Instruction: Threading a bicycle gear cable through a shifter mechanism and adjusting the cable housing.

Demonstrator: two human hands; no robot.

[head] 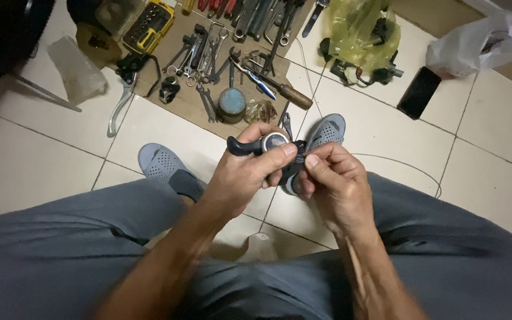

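Note:
My left hand [247,172] grips a small black lever unit [265,144] with a round grey cap, held over my lap. My right hand [336,184] pinches the right end of the same part between thumb and forefinger, where a thin wire [398,160] runs out and curves across the tiled floor. Both hands meet above my two grey perforated shoes [161,163]. The underside of the part is hidden by my fingers.
A brown board [200,109] ahead holds several wrenches, pliers, a wood-handled screwdriver [288,93] and a round tin [232,104]. A yellow bit case [147,25] lies far left, a silver brake lever [120,106] beside it. Yellow bag [362,35], black phone [419,92] and white bag [481,41] lie right.

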